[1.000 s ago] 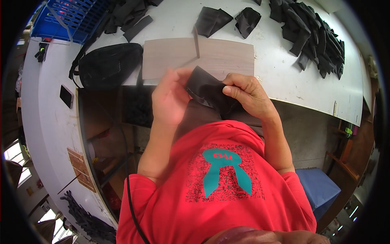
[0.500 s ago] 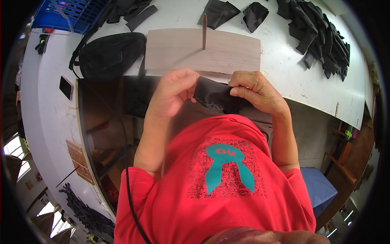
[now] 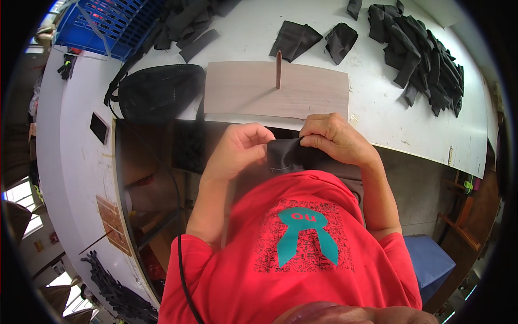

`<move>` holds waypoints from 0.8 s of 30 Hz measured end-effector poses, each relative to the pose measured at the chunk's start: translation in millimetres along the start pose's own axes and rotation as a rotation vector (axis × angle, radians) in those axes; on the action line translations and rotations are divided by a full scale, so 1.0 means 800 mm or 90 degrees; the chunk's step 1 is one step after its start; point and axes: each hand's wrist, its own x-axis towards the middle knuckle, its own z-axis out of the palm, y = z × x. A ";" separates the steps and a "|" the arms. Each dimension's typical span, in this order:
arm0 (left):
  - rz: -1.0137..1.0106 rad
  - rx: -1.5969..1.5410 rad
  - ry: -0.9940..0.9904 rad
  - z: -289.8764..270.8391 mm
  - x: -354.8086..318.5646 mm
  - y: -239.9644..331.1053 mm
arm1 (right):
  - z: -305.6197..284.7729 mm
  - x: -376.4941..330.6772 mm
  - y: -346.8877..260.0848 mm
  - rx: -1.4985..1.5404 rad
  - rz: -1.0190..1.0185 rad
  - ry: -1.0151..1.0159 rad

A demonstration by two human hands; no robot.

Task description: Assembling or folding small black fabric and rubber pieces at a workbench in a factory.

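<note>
A small black fabric piece (image 3: 283,153) with a pale stitched line along its lower edge is in front of my red shirt. My left hand (image 3: 240,148) pinches its left end between thumb and fingers. On the other end, my right hand (image 3: 335,138) is closed, thumb pressed against the bent fingers. Between the hands the cloth sags and bends. Just beyond them, on the white table (image 3: 372,116), lies a pale wooden board (image 3: 237,89) with a pointed brown wooden peg (image 3: 278,73) standing upright from it.
Left of the board sits a black bag (image 3: 161,92); a blue plastic basket (image 3: 97,29) is farther back. Black fabric pieces (image 3: 295,40) lie behind the board, with a large heap of black strips (image 3: 426,59) at right. A phone (image 3: 99,128) rests on the left table.
My hands have come closer together, and the cloth, stretched flatter before, now droops and folds between them. The view has shifted, so the board and table sit lower in the picture.
</note>
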 end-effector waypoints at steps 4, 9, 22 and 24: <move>0.063 0.049 0.092 0.023 -0.001 0.003 | 0.033 0.010 -0.004 -0.169 0.031 0.409; 0.180 0.213 0.247 0.059 0.008 0.002 | 0.039 0.006 -0.028 -0.075 -0.083 0.446; 0.338 0.422 0.378 0.052 0.036 -0.043 | 0.051 0.014 -0.014 -0.018 -0.059 0.419; 0.250 0.292 0.355 0.059 0.032 -0.034 | 0.053 0.012 -0.006 0.155 -0.009 0.404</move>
